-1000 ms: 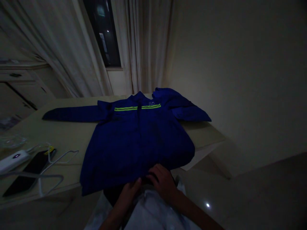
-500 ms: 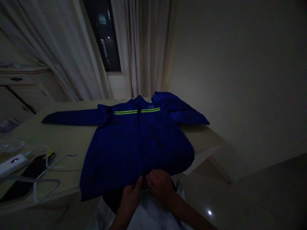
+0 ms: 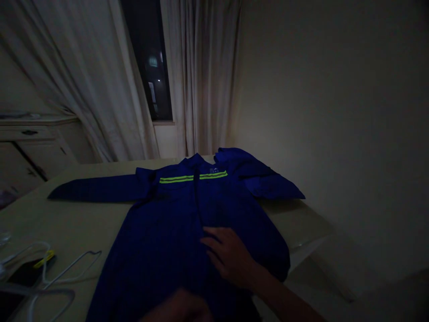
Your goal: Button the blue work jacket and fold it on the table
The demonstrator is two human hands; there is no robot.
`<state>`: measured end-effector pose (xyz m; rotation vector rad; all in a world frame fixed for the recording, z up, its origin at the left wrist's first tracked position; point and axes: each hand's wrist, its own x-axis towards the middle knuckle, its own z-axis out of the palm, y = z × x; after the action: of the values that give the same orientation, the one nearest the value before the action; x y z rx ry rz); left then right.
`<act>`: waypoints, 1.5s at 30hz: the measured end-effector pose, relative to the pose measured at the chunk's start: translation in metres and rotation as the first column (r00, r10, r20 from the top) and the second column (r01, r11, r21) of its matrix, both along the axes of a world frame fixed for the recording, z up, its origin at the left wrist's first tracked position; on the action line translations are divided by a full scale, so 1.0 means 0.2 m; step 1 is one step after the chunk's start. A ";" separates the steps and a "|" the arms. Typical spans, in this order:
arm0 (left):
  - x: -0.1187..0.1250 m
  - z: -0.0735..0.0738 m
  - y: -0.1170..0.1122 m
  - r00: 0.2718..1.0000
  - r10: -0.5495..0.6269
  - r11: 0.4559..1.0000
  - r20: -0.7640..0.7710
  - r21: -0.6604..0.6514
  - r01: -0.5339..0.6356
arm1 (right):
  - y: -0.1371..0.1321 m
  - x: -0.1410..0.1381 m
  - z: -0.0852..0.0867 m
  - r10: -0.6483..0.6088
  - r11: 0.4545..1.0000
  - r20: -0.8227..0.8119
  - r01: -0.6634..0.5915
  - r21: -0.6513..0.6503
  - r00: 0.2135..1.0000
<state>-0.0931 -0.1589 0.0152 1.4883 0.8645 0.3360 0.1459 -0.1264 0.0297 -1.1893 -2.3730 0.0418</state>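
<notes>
A dark blue work jacket (image 3: 161, 232) lies front up, with bright yellow-green stripes across its chest and a small logo beside the collar. Its left-side sleeve stretches out straight; the right-side one is folded over near the shoulder. My right hand (image 3: 231, 257) rests on the jacket's front, fingertips beside the dark centre opening, fingers extended and slightly apart. At the bottom edge of the view is my left hand (image 3: 181, 308), over the lower part of the jacket. It is smeared by motion and its fingers cannot be made out.
The jacket lies on a pale table (image 3: 77, 219), whose right corner shows past the sleeve. White cables (image 3: 67, 270) and a black phone (image 3: 23, 277) are at the left. Curtains (image 3: 90, 76) and a window (image 3: 154, 85) stand behind, with a cabinet (image 3: 36, 147) at far left.
My right hand has left the hem and moved up onto the jacket's front, its fingers opening. My left hand has dropped lower in view. The camera has tilted up somewhat.
</notes>
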 end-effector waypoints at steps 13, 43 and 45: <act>0.14 -0.10 1.24 0.677 0.609 0.495 -0.413 0.865 0.083 | 0.76 -0.08 -0.01 -0.381 0.874 0.397 0.465 -0.138 0.835; 0.15 -0.18 1.25 0.647 0.613 0.520 -0.452 0.848 0.100 | 1.81 -0.20 -0.04 -0.179 0.944 0.383 0.268 -0.193 0.906; 0.14 -0.18 1.25 0.647 0.613 0.522 -0.453 0.847 0.099 | 1.82 -0.19 -0.05 -0.180 0.947 0.369 0.261 -0.185 0.912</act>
<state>-0.0641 0.0918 -0.0203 2.4653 1.7982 0.4399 0.1074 0.2372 0.0191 -1.6974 -2.5665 0.0348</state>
